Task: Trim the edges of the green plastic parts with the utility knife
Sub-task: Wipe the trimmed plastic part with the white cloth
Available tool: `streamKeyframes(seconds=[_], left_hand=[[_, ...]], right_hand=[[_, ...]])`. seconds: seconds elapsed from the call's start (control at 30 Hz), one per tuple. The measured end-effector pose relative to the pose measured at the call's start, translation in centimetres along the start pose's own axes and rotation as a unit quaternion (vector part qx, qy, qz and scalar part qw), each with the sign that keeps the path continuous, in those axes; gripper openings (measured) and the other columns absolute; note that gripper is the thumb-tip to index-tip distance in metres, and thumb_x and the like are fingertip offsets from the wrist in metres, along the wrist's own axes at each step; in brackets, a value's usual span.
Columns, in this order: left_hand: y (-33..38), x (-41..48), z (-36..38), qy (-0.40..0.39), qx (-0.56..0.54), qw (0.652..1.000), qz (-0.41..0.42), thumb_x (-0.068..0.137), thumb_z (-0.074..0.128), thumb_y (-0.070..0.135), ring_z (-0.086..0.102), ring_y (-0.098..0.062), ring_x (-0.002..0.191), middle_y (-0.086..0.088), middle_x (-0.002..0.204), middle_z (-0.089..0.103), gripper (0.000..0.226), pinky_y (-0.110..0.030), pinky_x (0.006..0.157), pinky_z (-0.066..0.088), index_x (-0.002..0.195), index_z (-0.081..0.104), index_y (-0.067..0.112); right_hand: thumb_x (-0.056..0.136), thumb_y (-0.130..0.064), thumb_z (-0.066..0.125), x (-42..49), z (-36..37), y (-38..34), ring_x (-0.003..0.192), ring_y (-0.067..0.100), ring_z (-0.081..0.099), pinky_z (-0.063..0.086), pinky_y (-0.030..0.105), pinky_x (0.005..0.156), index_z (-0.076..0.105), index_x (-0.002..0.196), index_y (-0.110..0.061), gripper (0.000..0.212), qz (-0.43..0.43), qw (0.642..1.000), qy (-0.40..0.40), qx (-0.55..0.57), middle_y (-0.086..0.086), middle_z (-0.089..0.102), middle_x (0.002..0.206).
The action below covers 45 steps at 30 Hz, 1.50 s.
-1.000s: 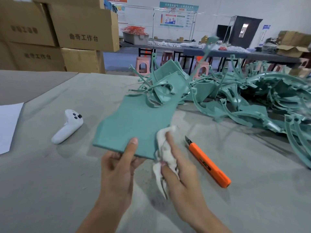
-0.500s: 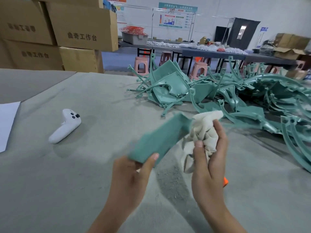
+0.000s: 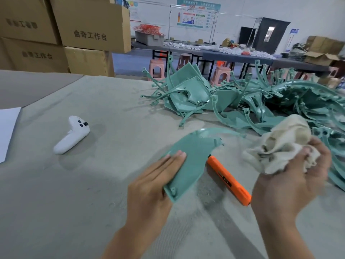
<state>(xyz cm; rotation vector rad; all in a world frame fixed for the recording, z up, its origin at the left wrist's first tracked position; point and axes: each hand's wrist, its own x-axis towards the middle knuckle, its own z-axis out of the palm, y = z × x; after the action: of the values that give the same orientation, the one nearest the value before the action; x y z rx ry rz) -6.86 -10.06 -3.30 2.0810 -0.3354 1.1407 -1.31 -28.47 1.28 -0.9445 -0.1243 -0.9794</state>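
Note:
My left hand (image 3: 155, 186) grips a flat green plastic part (image 3: 194, 156) by its near edge, fingers laid across its top face, holding it just above the grey table. My right hand (image 3: 291, 176) is closed on a crumpled off-white rag (image 3: 283, 141), raised to the right of the part. The orange utility knife (image 3: 229, 181) lies on the table between my two hands, its tip tucked under the part's right edge. A big pile of green plastic parts (image 3: 242, 101) covers the far right of the table.
A white handheld controller (image 3: 71, 134) lies on the grey table (image 3: 93, 184) to the left. White paper (image 3: 7, 128) sits at the left edge. Cardboard boxes (image 3: 74, 30) are stacked at the back left. Beyond the table stand pink stools (image 3: 155, 69) and long benches.
My left hand turned the green part flat and lowered it over the knife's tip. My right hand carried the rag off the part, out to the right. The knife is in full view again.

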Motion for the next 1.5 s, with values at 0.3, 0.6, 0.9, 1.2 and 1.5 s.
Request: streamKeyframes(seconds=[0.3, 0.6, 0.9, 1.2, 1.5], left_hand=[[-0.5, -0.5, -0.2, 0.000, 0.184, 0.982, -0.044, 0.066, 0.048, 0.023, 0.061, -0.013, 0.083, 0.001, 0.084, 0.075, 0.036, -0.021, 0.066, 0.039, 0.088, 0.076, 0.018], [-1.7, -0.3, 0.2, 0.076, 0.214, 0.973, 0.049, 0.068, 0.051, -0.001, 0.055, -0.016, 0.110, 0.009, 0.122, 0.056, 0.054, -0.034, 0.091, 0.044, 0.118, 0.068, 0.013], [-0.5, 0.4, -0.2, 0.115, 0.132, 0.982, 0.068, 0.084, 0.062, 0.020, 0.036, -0.011, 0.137, 0.000, 0.150, 0.040, 0.067, -0.029, 0.114, 0.027, 0.145, 0.034, 0.020], [-0.4, 1.1, -0.9, 0.126, -0.096, 0.970, -0.187, 0.077, 0.060, 0.053, 0.019, -0.008, 0.144, 0.007, 0.157, 0.020, 0.090, -0.035, 0.115, 0.020, 0.149, 0.018, 0.020], [-2.1, 2.5, -4.2, -0.099, -0.584, 0.666, -0.454, 0.065, 0.064, 0.073, 0.066, -0.037, 0.093, -0.020, 0.119, 0.065, 0.085, -0.038, 0.066, 0.058, 0.111, 0.071, 0.002]], right_hand=[[0.088, 0.008, 0.051, -6.2, 0.7, -0.5, 0.118, 0.008, 0.062, 0.044, 0.046, 0.108, 0.063, 0.114, -0.018, 0.038, -0.111, 0.853, -0.482, -0.166, -0.010, 0.068, 0.120], [0.084, -0.026, 0.066, -2.9, 0.1, -1.4, 0.098, 0.013, 0.062, 0.048, 0.026, 0.083, 0.057, 0.122, -0.024, 0.040, -0.024, 0.913, -0.399, -0.084, 0.000, 0.062, 0.114], [0.076, 0.011, 0.067, -3.6, -0.2, 1.4, 0.104, 0.021, 0.065, 0.048, 0.036, 0.088, 0.072, 0.097, -0.011, 0.031, -0.247, 0.861, -0.390, -0.217, 0.005, 0.070, 0.111], [0.098, -0.005, 0.055, 1.7, 0.3, -1.6, 0.084, 0.001, 0.066, 0.052, 0.018, 0.078, 0.069, 0.091, -0.026, 0.027, 0.160, 0.974, -0.017, 0.157, -0.013, 0.072, 0.089], [0.080, -0.018, 0.066, -1.0, 0.6, 0.1, 0.041, 0.013, 0.059, 0.049, 0.020, 0.042, 0.067, 0.067, -0.012, 0.014, 0.455, 0.866, -0.205, 0.013, 0.004, 0.061, 0.055]])
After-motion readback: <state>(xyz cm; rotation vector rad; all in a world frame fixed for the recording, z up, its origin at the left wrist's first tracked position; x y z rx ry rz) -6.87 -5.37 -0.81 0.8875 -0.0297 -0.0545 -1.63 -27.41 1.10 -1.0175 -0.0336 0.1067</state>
